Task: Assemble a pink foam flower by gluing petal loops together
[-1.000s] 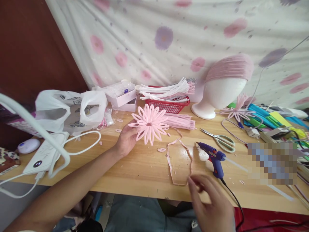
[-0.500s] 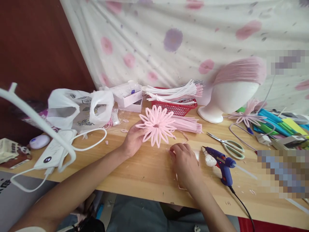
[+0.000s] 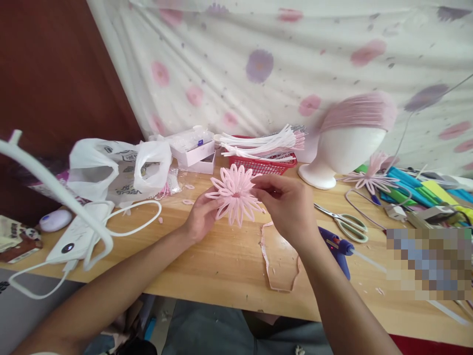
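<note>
My left hand [image 3: 199,217] grips a pink looped foam flower [image 3: 233,195] from behind and holds it above the wooden table [image 3: 207,261]. My right hand [image 3: 288,202] has its fingers pinched at the flower's right side near the centre; what the pinch holds is too small to make out. A loose loop of pink foam strip [image 3: 280,259] lies on the table below my right wrist. A blue glue gun [image 3: 338,249] lies just right of my right forearm, partly hidden by it.
Green-handled scissors [image 3: 347,224] lie right of the gun. Behind are a red basket [image 3: 266,165] of white strips, a white foam head [image 3: 343,148] with pink strips, coloured sheets [image 3: 417,185] and a second pink flower [image 3: 371,177]. White plastic bags [image 3: 118,167], small white boxes [image 3: 194,150], and white cables [image 3: 74,231] occupy the left.
My right hand rose from the table, where it touched the pink strip, up to the flower's right side. The flower and my left hand stayed roughly in place.
</note>
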The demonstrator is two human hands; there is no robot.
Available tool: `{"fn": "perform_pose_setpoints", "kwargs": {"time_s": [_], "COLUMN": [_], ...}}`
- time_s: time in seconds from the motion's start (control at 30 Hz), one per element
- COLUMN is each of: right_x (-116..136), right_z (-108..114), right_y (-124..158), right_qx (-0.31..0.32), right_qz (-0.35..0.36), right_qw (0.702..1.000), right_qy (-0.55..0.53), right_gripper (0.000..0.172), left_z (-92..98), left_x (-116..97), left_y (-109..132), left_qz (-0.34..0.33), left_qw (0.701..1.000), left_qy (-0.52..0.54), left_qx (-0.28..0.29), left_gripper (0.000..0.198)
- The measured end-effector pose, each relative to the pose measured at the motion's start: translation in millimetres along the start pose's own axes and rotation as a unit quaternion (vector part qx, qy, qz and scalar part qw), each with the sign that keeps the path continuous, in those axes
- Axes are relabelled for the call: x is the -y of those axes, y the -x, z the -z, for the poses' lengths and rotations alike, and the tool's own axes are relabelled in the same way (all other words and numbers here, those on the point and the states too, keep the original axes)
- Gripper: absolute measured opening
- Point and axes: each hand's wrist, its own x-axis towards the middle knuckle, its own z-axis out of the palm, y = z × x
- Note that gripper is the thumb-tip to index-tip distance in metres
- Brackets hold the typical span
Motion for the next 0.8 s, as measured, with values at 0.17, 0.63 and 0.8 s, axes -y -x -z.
{"fn": "perform_pose_setpoints", "kwargs": {"time_s": [0.17, 0.63, 0.8], "right_x": [3, 8, 13], "right_z": [-5, -9, -7], "right_y": [-17, -31, -32], "right_qx": [0.034, 0.065, 0.064], "right_qz": [0.007, -0.001, -0.015], "right_qw": [0.998, 0.997, 0.996], "right_qy": [0.057, 0.035, 0.053], "right_gripper": [0.017, 0.027, 0.022], "left_z": [-1.2, -2.4, -1.9], "left_x": [-1, -3, -3], "left_y": [0, 0, 1], "left_qz": [-0.002, 0.006, 0.010], "left_qw": [1.000, 1.000, 1.000], "left_qy": [0.001, -0.006, 0.000], "left_qx": [-0.005, 0.000, -0.001], "left_gripper": [0.029, 0.028, 0.028]}}
